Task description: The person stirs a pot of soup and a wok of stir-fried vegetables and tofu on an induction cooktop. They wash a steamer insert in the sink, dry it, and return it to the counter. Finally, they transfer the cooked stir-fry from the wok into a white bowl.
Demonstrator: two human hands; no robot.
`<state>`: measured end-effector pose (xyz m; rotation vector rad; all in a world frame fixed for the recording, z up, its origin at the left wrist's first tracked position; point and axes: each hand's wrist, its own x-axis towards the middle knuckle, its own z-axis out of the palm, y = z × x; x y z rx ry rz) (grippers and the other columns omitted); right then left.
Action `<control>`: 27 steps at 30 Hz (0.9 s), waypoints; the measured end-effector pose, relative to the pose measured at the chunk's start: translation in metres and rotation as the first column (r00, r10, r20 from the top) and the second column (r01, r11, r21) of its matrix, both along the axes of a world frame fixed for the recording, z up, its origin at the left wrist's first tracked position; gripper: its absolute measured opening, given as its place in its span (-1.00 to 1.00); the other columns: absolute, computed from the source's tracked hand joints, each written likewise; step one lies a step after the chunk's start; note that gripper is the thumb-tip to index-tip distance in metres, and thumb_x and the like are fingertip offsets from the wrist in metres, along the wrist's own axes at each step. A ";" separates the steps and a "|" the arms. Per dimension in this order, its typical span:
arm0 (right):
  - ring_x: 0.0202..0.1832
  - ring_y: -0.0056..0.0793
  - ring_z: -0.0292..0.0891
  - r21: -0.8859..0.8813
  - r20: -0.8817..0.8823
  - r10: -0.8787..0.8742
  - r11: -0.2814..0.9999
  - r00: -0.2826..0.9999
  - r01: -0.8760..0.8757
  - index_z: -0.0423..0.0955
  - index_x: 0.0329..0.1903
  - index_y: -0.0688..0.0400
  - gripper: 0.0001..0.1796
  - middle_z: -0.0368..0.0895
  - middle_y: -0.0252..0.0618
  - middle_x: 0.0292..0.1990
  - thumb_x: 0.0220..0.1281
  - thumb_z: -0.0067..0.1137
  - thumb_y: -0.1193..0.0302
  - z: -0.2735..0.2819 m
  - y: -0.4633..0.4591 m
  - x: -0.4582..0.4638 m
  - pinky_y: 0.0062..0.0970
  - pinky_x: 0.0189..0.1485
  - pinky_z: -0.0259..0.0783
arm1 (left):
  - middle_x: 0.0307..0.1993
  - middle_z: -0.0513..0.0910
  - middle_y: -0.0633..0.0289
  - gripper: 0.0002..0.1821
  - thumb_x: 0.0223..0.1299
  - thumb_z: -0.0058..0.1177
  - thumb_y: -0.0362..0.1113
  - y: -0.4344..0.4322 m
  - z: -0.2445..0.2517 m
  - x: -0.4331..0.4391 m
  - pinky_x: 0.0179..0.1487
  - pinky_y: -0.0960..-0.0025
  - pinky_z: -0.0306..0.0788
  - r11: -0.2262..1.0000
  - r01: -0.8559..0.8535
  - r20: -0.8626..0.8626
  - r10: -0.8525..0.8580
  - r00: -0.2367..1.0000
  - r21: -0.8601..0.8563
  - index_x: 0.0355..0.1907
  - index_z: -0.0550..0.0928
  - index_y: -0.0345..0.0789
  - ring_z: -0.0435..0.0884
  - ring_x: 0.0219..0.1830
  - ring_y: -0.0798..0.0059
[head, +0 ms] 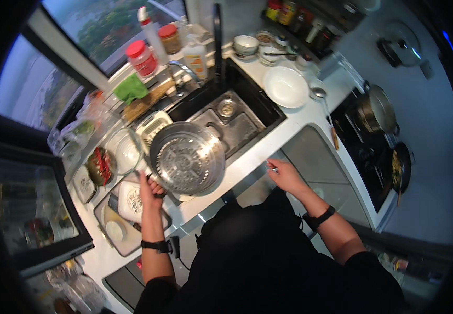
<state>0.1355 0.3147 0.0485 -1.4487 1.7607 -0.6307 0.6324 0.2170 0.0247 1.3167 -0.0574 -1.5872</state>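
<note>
My left hand (152,192) is closed around a black side handle of a large round metal steamer (189,157) with a perforated base. The steamer is over the left end of the black sink (273,114) and the counter edge, and it hides part of both. Loosely curled, my right hand (285,175) is in front of the counter edge, right of the steamer and apart from it, with no object visible in its fingers. Beside my left hand are a clear glass bowl (125,151) and a white patterned dish (130,200).
A bowl of red peppers (101,165) and a cutting board (122,239) are at left. Behind the sink rises a black faucet (218,43). To the right are a white plate (286,87), a ladle (330,117), a pot (376,109) and a wok (402,168) on the stove.
</note>
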 end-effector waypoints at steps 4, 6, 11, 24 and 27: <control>0.10 -0.03 0.73 -0.061 -0.051 0.069 0.996 0.996 -0.072 0.60 0.27 0.27 -0.53 0.77 0.06 0.05 0.36 0.32 0.37 0.016 -0.043 -0.010 -0.23 0.18 0.60 | -0.74 0.08 0.60 -0.39 0.60 0.02 0.26 -0.021 0.024 -0.057 -0.63 0.50 -0.06 0.999 0.015 -0.061 -0.018 0.998 -0.049 -0.60 0.26 0.04 0.02 -0.75 0.70; 0.06 0.00 0.72 -0.130 -0.085 0.098 0.985 0.991 -0.109 0.60 0.25 0.29 -0.54 0.77 0.05 0.00 0.37 0.30 0.38 0.023 -0.080 -0.017 -0.22 0.15 0.60 | -0.73 0.14 0.57 -0.43 0.60 0.02 0.21 -0.033 0.028 -0.087 -0.61 0.50 0.00 0.999 -0.043 -0.062 0.042 0.997 -0.017 -0.57 0.29 0.02 0.07 -0.73 0.68; -0.04 0.01 0.70 -0.233 -0.049 0.172 0.956 0.984 -0.179 0.61 0.22 0.25 -0.58 0.75 0.05 -0.08 0.37 0.26 0.37 0.024 -0.206 -0.036 -0.19 0.05 0.59 | -0.66 0.23 0.50 -0.48 0.62 0.00 0.17 -0.062 0.023 -0.147 -0.52 0.41 0.13 0.996 -0.085 -0.107 0.084 0.991 -0.008 -0.49 0.34 -0.05 0.15 -0.66 0.64; 0.46 0.13 0.40 -0.243 -0.248 0.559 0.755 0.791 -0.609 0.30 0.50 0.35 -0.15 0.45 0.20 0.42 0.20 0.42 0.34 -0.057 -0.485 0.007 -0.14 0.52 0.35 | -0.67 0.24 0.48 -0.50 0.61 0.03 0.15 -0.102 -0.017 -0.231 -0.56 0.43 0.10 0.953 -0.250 -0.010 0.256 0.967 0.172 -0.47 0.35 -0.06 0.13 -0.69 0.62; 0.44 0.08 0.42 -0.506 -0.420 0.357 0.671 0.835 -0.542 0.43 0.39 0.33 -0.26 0.52 0.12 0.34 0.13 0.39 0.39 -0.056 -0.430 0.003 -0.12 0.49 0.38 | -0.67 0.22 0.50 -0.48 0.60 0.05 0.18 -0.110 -0.022 -0.239 -0.56 0.45 0.10 0.936 -0.278 -0.042 0.294 0.955 0.215 -0.48 0.34 -0.05 0.13 -0.69 0.63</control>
